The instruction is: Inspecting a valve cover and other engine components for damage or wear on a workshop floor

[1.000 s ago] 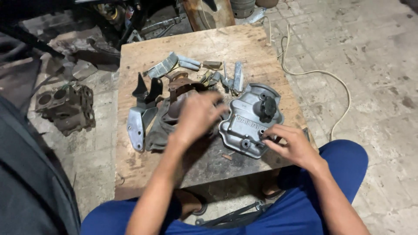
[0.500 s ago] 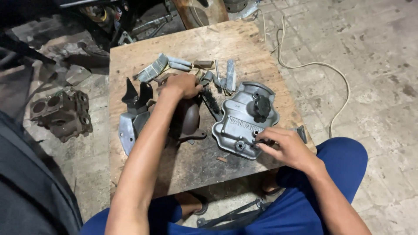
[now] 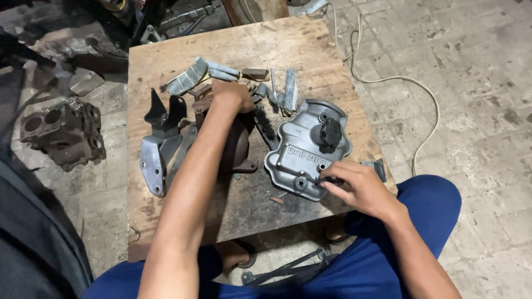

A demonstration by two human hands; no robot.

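Our right hand (image 3: pixel 360 188) pinches a thin dark tool (image 3: pixel 320 180) against the grey valve cover (image 3: pixel 302 152) on the wooden board (image 3: pixel 166 61); our left hand (image 3: pixel 233 95) curls over rusty parts (image 3: pixel 238 138) near the brushes (image 3: pixel 188 77); its grip unclear.

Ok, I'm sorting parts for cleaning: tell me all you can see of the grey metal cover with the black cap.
The grey metal cover lies flat on the wooden board, dull cast metal, rounded outline, bolt holes at the rim, a black round cap near its far end. The right hand touches its near edge with a thin dark tool.
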